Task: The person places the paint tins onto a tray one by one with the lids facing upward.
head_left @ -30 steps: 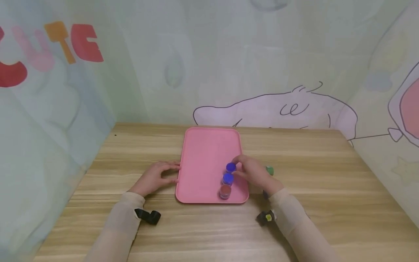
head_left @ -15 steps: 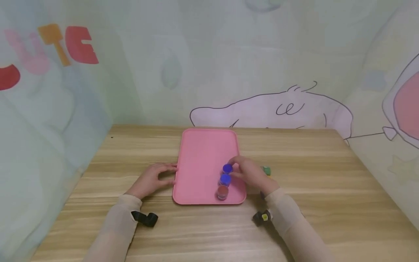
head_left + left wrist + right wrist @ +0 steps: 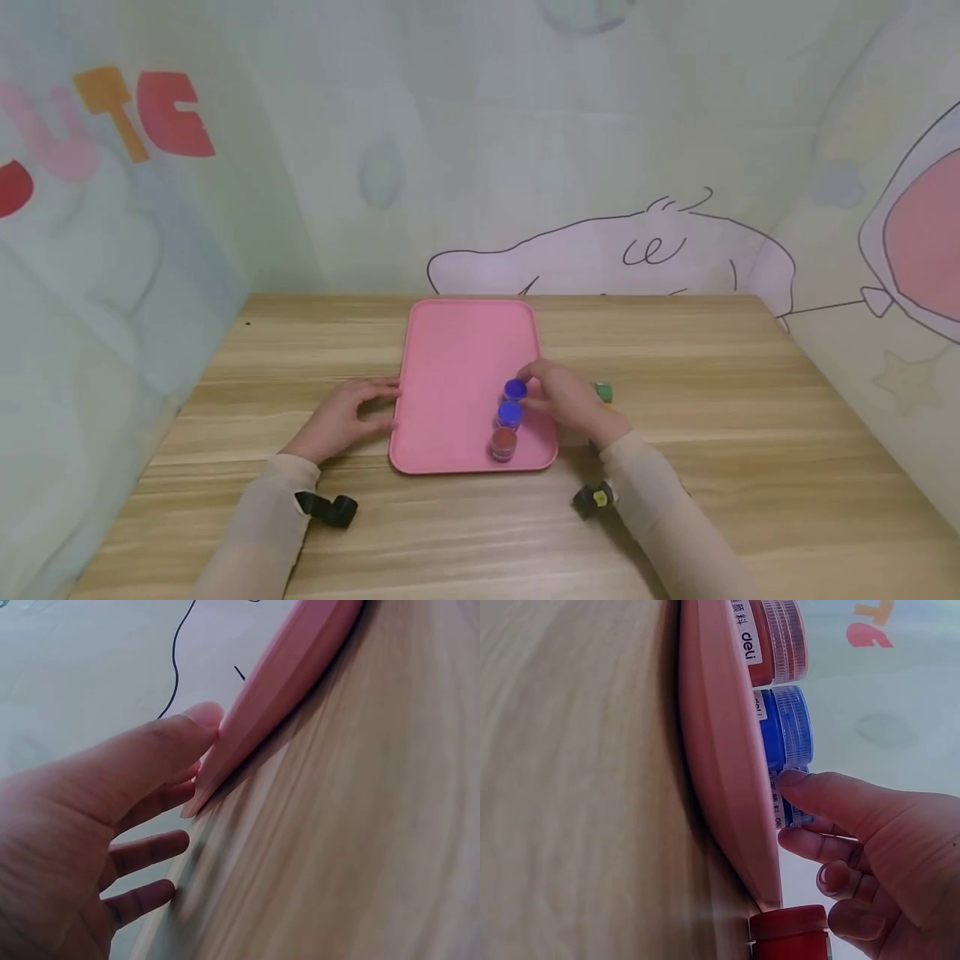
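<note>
"Right hand (image 3: 568,402) first: has it got anything?"

"Yes, the dark blue jar (image 3: 515,389). Thumb and forefinger pinch it from either side; the other fingers bend loosely past it."

"Which way does the jar lie from the palm?"

"To the left, just inside the right edge of the tray (image 3: 453,358). It's squat and stands upright, so its axis points straight up."

"And its neighbours?"

"It is the far end of a row running away from the person: brown jar (image 3: 503,444) nearest, then the blue jar (image 3: 510,414), close beside it. Whether those two blues touch, I can't tell."

"Could the left hand (image 3: 341,419) be nearer?"

"No, it's across the tray. It is open, fingers spread, thumb touching the left rim; it grips nothing."

"What's that red jar (image 3: 791,935) in the right wrist view?"

"Something near the lower fingers of the right hand, by the rim. Contact there is unclear."
</note>
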Demonstrator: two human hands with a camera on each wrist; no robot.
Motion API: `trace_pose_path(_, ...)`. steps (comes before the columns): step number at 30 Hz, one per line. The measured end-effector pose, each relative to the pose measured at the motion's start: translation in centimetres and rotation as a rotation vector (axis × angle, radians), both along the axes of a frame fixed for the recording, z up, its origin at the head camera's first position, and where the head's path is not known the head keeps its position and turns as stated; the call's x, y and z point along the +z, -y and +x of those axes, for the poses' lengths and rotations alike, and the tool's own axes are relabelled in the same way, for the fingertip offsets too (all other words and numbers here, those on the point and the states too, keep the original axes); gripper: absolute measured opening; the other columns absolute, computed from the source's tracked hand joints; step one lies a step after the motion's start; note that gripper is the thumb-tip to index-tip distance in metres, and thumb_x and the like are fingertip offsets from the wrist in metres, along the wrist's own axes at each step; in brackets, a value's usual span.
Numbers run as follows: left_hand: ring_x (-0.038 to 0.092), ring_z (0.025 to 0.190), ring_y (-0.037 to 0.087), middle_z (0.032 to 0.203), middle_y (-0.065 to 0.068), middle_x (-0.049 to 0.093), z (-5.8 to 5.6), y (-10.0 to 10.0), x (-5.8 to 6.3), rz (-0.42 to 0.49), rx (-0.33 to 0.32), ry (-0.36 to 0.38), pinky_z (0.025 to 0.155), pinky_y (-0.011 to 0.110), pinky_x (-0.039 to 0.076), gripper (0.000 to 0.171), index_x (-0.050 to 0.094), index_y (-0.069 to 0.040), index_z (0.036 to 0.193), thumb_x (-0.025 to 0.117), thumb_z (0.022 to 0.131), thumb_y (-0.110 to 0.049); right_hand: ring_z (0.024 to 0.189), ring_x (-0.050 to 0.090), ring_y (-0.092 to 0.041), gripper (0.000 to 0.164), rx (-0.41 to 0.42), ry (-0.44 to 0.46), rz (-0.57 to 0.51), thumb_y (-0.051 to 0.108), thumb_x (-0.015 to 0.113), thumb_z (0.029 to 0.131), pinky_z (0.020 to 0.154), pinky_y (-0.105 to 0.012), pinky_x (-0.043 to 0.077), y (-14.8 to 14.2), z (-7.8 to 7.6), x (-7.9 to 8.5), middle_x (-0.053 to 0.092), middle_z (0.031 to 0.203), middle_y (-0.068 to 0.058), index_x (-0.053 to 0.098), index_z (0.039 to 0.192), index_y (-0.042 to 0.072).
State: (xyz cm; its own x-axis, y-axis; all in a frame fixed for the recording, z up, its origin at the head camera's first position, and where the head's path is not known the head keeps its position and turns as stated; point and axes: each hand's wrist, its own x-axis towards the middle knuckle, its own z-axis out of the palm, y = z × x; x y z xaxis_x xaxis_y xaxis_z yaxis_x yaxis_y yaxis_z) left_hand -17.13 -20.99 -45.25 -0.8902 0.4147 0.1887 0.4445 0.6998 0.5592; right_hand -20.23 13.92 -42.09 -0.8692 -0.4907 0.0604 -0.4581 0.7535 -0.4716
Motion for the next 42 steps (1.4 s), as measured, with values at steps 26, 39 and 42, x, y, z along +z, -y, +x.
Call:
trace_pose_path(26, 0.048, 0.130, 0.037, 0.140, 0.009, 0.055, -0.1, 0.0, -0.1, 0.005, 0.008, 0.030, 0.109, 0.056, 0.037, 0.051, 0.063, -0.013, 0.127, 0.076, 0.082, -0.033, 0.103, 0.065, -0.020, 0.038, 0.006, -0.027, 0.060, 0.030, 0.071, 0.087, 0.093, -0.037, 0.055, -0.3, 0.4, 0.7, 0.068, 0.111, -0.004, 0.065, 0.118, 0.009)
trace_pose_path(39, 0.046, 0.132, 0.037, 0.141, 0.010, 0.054, 0.0, -0.1, 0.0, 0.005, 0.019, 0.060, 0.111, 0.056, 0.035, 0.052, 0.062, -0.012, 0.129, 0.076, 0.082, -0.032, 0.092, 0.064, -0.018, 0.033, -0.014, -0.004, 0.061, 0.027, 0.070, 0.088, 0.081, -0.032, 0.056, -0.6, 0.5, 1.3, 0.068, 0.110, -0.006, 0.066, 0.115, 0.008)
trace_pose_path(42, 0.046, 0.131, 0.037, 0.141, 0.010, 0.054, 0.0, -0.1, 0.0, 0.004, 0.020, 0.053, 0.111, 0.056, 0.036, 0.052, 0.063, -0.012, 0.128, 0.076, 0.082, -0.032, 0.088, 0.063, -0.016, 0.030, -0.036, 0.017, 0.053, 0.025, 0.069, 0.089, 0.078, -0.030, 0.057, -0.6, 0.6, 1.6, 0.068, 0.109, -0.006, 0.067, 0.114, 0.008)
